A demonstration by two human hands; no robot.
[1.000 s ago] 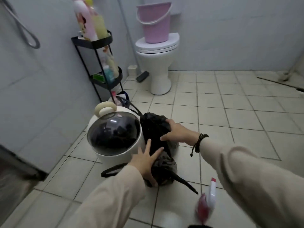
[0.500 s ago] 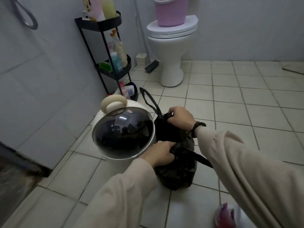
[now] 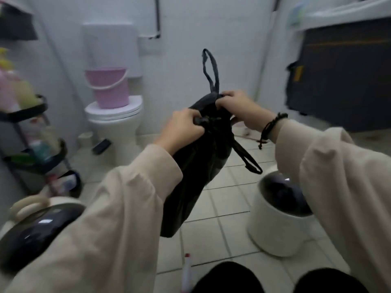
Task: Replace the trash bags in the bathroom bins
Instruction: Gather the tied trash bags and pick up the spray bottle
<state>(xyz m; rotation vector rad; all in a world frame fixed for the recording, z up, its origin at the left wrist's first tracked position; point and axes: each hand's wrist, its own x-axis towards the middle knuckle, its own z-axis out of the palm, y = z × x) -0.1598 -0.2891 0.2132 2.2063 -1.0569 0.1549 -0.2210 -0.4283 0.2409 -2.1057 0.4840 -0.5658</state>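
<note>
A full black trash bag (image 3: pixel 196 166) hangs in the air in front of me, off the floor. My left hand (image 3: pixel 182 127) grips the gathered neck on its left side. My right hand (image 3: pixel 239 108) pinches the top of the bag at the drawstring; one black loop (image 3: pixel 210 70) sticks up and another (image 3: pixel 247 159) hangs down to the right. A white bin with a dark domed lid (image 3: pixel 36 231) sits at the lower left, partly behind my left sleeve. A second white bin (image 3: pixel 275 227) with a dark top stands on the floor at the right.
A white toilet (image 3: pixel 115 121) with a pink bucket (image 3: pixel 108 87) on its lid stands at the back. A black tiered rack (image 3: pixel 31 132) of bottles lines the left wall. A dark cabinet (image 3: pixel 342 77) is at the upper right. A spray bottle (image 3: pixel 187 271) lies near my knees.
The bag has gone from resting on the floor beside the left bin to being lifted up in both hands. The view has swung up and right, showing the second bin.
</note>
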